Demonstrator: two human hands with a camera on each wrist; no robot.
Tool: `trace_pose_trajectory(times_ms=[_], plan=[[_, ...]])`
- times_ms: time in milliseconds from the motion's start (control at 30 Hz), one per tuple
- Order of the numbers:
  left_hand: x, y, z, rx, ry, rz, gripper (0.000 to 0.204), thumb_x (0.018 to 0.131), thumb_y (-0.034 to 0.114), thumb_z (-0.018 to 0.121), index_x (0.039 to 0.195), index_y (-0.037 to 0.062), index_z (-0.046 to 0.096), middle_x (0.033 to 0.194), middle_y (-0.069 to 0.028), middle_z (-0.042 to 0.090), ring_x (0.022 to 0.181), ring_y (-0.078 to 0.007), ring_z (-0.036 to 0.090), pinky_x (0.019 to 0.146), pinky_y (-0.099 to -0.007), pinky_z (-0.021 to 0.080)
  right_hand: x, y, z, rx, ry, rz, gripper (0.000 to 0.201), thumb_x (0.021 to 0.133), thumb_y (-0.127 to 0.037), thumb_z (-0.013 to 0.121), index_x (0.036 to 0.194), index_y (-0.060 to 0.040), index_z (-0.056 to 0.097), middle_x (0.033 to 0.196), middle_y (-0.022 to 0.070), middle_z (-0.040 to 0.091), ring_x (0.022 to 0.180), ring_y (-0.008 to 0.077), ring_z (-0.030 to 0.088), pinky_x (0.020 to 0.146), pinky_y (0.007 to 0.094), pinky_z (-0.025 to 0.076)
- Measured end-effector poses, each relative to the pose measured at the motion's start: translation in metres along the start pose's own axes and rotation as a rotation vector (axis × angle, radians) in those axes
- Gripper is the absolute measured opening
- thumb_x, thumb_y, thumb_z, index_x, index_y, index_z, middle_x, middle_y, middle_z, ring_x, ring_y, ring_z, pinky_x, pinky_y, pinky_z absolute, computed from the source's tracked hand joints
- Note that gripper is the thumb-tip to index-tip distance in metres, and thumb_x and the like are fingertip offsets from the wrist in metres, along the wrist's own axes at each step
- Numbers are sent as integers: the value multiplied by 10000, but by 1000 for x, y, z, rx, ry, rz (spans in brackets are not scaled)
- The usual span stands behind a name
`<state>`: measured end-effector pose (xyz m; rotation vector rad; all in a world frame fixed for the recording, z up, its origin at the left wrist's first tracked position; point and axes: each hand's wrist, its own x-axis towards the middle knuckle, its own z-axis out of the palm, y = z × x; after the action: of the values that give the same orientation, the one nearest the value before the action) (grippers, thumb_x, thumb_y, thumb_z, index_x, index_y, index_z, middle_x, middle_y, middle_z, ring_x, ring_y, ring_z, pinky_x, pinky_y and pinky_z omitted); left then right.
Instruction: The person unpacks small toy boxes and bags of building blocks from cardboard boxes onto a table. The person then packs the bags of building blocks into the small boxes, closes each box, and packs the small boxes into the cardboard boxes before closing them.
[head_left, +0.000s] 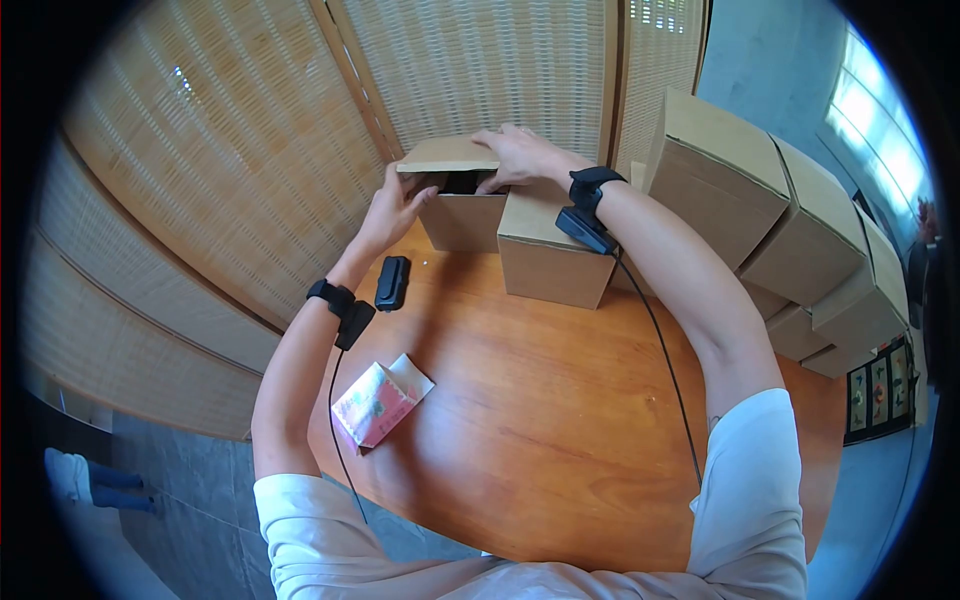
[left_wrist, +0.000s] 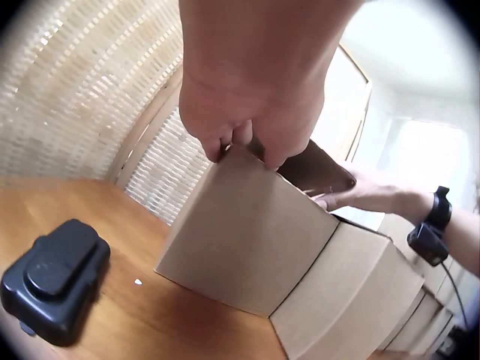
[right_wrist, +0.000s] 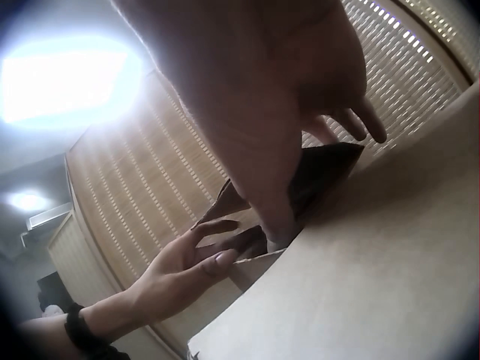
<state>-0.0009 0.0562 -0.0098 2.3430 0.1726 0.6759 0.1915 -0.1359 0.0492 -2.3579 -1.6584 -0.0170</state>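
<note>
A brown cardboard box (head_left: pixel 465 222) stands at the far side of the table, its lid (head_left: pixel 445 155) partly raised over a dark gap. At the box's left front corner, my left hand (head_left: pixel 385 215) grips the edge, the thumb near the opening. In the left wrist view, the curled fingers (left_wrist: pixel 241 133) hook over the box's top corner. My right hand (head_left: pixel 530 160) holds the lid's right side, fingers over the top and thumb down at the opening. The right wrist view has that thumb (right_wrist: pixel 279 232) at the rim. The box's contents are hidden.
A second cardboard box (head_left: pixel 555 265) adjoins on the right, with several stacked boxes (head_left: pixel 720 165) beyond it. A black case (head_left: pixel 392 283) lies near the left forearm. Closer in is a pink patterned packet (head_left: pixel 375 405). A woven screen (head_left: pixel 470 70) stands behind the table (head_left: pixel 560 400).
</note>
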Motion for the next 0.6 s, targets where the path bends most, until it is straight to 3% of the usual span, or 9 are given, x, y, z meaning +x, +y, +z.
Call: trace_pose_trajectory(times_ms=[133,200,233,300,333,400,600], plan=[[3,-14,4,-197,30,13,784,1014,215,692,1579,84,164,1298,-224,692,1193,-289,682,1011,-400,531,5,9,0,50,-40,-18,1023,690,-617,820,1495,-73,501,1416,247,569,1221,411,621,1054,489,503],[1,-3,0,-199,-2,15,696,1005,164,701,1563,85,293,1324,-200,677,1144,-233,683,994,-372,537,5,10,-3,232,-144,-39,915,686,-584,778,1413,-62,589,1324,197,657,1183,357,643,994,449,522],[2,-4,-2,-199,-1,13,696,1005,164,701,1563,85,293,1324,-200,677,1144,-233,683,994,-372,537,4,10,-3,232,-145,-40,915,686,-584,778,1413,-62,589,1324,197,657,1183,357,643,994,449,522],[4,-4,-6,-66,-95,25,577,1006,140,695,1517,72,435,1323,-198,666,1113,-205,682,969,-352,543,3,9,-2,278,-197,-12,812,674,-518,765,1320,-39,653,1191,187,715,1117,322,668,927,435,530],[4,-5,-5,-67,-94,22,577,1006,140,695,1517,72,435,1323,-198,666,1113,-205,682,969,-352,543,1,5,-5,278,-200,-12,812,674,-518,765,1320,-39,653,1191,187,715,1117,322,668,927,435,530],[5,-4,-4,-139,-79,3,521,998,150,710,1478,72,524,1306,-176,672,1091,-182,674,951,-337,545,-2,-2,-14,150,-268,4,1016,751,-519,785,1533,32,444,1467,271,562,1365,351,555,1155,384,434],[9,-5,-10,-252,-167,-32,616,980,201,743,1517,46,482,1347,-128,658,1142,-188,656,983,-319,528,-1,2,-19,115,-284,-9,887,813,-532,783,1446,45,553,1328,285,656,1245,387,640,1070,425,502]])
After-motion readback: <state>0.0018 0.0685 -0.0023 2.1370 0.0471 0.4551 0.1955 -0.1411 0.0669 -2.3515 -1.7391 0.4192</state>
